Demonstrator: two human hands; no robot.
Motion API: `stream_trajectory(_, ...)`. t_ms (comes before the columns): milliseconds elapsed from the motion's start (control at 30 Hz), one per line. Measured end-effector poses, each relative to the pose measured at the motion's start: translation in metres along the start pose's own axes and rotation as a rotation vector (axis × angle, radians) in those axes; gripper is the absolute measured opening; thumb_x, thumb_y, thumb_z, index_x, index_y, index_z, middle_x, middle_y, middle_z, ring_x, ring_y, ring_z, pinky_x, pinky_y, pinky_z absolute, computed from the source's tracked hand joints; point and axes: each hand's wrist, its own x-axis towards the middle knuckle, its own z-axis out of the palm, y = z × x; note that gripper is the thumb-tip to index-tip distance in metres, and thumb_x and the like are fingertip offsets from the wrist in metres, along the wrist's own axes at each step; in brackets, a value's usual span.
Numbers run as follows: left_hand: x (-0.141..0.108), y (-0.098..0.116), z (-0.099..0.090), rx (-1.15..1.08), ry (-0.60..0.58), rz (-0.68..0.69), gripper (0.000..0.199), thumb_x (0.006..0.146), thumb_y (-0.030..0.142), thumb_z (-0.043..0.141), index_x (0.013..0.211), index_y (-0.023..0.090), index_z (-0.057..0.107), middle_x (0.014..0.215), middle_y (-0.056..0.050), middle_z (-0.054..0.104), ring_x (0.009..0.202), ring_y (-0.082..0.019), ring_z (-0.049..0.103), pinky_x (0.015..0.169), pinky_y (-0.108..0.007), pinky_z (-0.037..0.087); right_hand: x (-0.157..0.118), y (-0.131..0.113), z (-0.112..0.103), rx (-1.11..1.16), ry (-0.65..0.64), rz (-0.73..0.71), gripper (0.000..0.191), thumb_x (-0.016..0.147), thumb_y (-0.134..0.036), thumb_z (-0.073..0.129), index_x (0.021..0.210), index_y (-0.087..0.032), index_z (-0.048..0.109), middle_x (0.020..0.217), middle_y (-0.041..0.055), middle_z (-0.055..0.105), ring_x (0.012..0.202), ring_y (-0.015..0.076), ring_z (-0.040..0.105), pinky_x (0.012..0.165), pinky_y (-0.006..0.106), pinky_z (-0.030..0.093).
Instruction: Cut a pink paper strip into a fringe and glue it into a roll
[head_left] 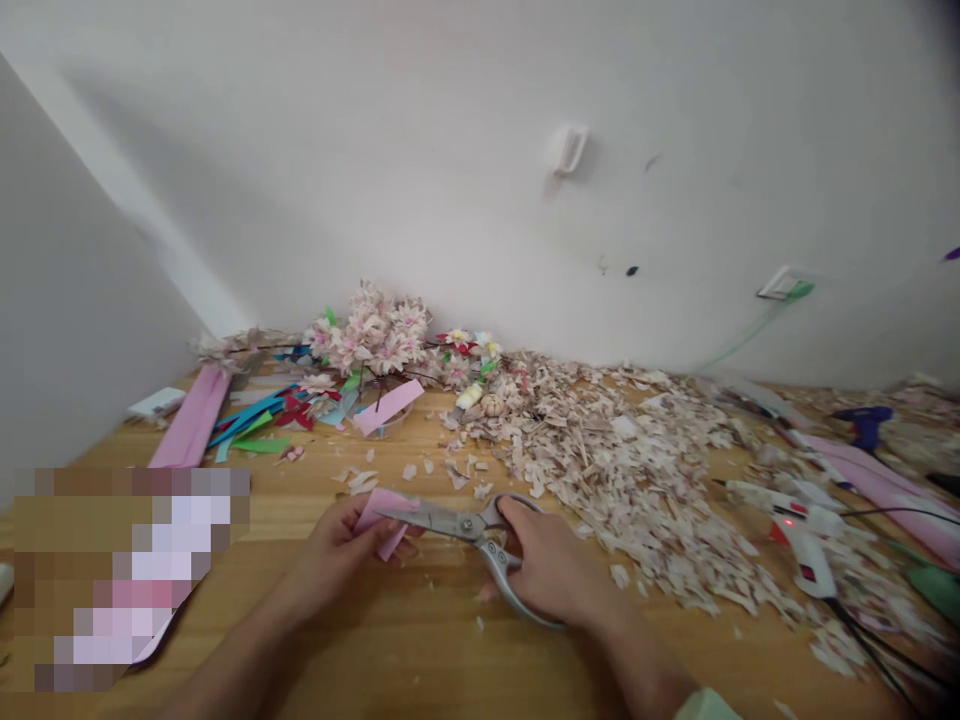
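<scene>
My left hand (341, 545) pinches a small folded piece of pink paper (384, 512) just above the wooden table (390, 660). My right hand (559, 575) grips silver scissors (465, 530) through their handles. The blades point left and their tips sit at the pink paper's upper edge. Both hands are near the table's front middle.
A wide heap of pale paper scraps (615, 460) covers the table to the right. Paper flowers (379, 335) and coloured strips (247, 420) lie at the back left by the wall. A white glue gun (799, 525) with a cord rests at right, a blue one (862, 422) behind it.
</scene>
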Motion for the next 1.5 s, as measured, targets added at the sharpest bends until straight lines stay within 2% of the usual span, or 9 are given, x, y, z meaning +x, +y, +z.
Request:
stream_trajectory(133, 0.0008, -0.0033, -0.0020, 0.013, -0.005, 0.020, 0.028, 0.062, 0.043, 0.070, 0.074, 0.018, 0.068, 0.062, -0.002, 0.069, 0.057, -0.016, 0.062, 0.056, -0.026, 0.049, -0.0005, -0.0007, 0.0012, 0.003, 0.006, -0.014, 0.042, 0.060, -0.046, 0.071, 0.083, -0.021, 0.047, 0.087, 0.0027, 0.061, 0.075, 0.0196, 0.054, 0.060, 0.027, 0.032)
stream_trajectory(367, 0.0009, -0.0035, -0.0017, 0.038, -0.025, 0.022, 0.028, 0.065, 0.043, 0.068, 0.079, 0.019, 0.069, 0.064, -0.003, 0.070, 0.058, -0.017, 0.063, 0.057, -0.027, 0.049, -0.0002, -0.0004, 0.0041, 0.010, 0.025, -0.028, 0.039, 0.063, -0.049, 0.067, 0.080, -0.021, 0.045, 0.083, 0.0020, 0.060, 0.072, 0.0191, 0.053, 0.058, 0.027, 0.031)
stream_trajectory(600, 0.0004, -0.0036, -0.0005, 0.023, -0.017, 0.011, 0.029, 0.065, 0.043, 0.068, 0.081, 0.018, 0.069, 0.075, -0.005, 0.072, 0.063, -0.018, 0.065, 0.058, -0.028, 0.050, 0.0004, 0.0016, 0.0075, 0.016, 0.011, -0.013, 0.041, 0.063, -0.051, 0.067, 0.084, -0.021, 0.047, 0.084, 0.0027, 0.063, 0.074, 0.0206, 0.056, 0.058, 0.027, 0.031)
stream_trajectory(833, 0.0014, -0.0062, -0.0018, 0.011, -0.009, 0.000, 0.027, 0.067, 0.040, 0.067, 0.085, 0.020, 0.069, 0.077, -0.004, 0.073, 0.065, -0.018, 0.066, 0.060, -0.028, 0.051, 0.0011, 0.0028, 0.0071, -0.025, 0.023, 0.003, 0.041, 0.062, -0.054, 0.065, 0.082, -0.023, 0.047, 0.077, 0.0025, 0.064, 0.073, 0.0216, 0.057, 0.056, 0.027, 0.030)
stream_trajectory(1133, 0.0014, -0.0034, 0.0010, 0.017, 0.015, -0.017, 0.030, 0.062, 0.043, 0.070, 0.079, 0.018, 0.068, 0.074, -0.005, 0.073, 0.062, -0.019, 0.066, 0.058, -0.028, 0.050, 0.0008, 0.0028, 0.0048, -0.011, 0.026, 0.003, 0.037, 0.064, -0.052, 0.064, 0.079, -0.023, 0.048, 0.074, 0.0019, 0.064, 0.070, 0.0210, 0.058, 0.055, 0.026, 0.031)
stream_trajectory(1267, 0.0018, -0.0048, -0.0003, 0.035, 0.021, -0.005, 0.028, 0.065, 0.042, 0.068, 0.080, 0.018, 0.068, 0.076, -0.005, 0.073, 0.062, -0.018, 0.065, 0.058, -0.027, 0.050, 0.0012, 0.0037, 0.0057, 0.015, 0.033, -0.004, 0.038, 0.063, -0.052, 0.065, 0.079, -0.022, 0.048, 0.074, 0.0018, 0.062, 0.067, 0.0194, 0.055, 0.054, 0.026, 0.029)
stream_trajectory(1500, 0.0009, -0.0033, -0.0008, 0.036, 0.006, 0.033, 0.026, 0.065, 0.040, 0.068, 0.079, 0.018, 0.068, 0.069, -0.003, 0.072, 0.059, -0.017, 0.063, 0.058, -0.027, 0.049, 0.0017, 0.0019, 0.0065, 0.035, 0.024, -0.022, 0.042, 0.061, -0.051, 0.068, 0.081, -0.022, 0.047, 0.082, 0.0020, 0.061, 0.068, 0.0179, 0.052, 0.054, 0.025, 0.028)
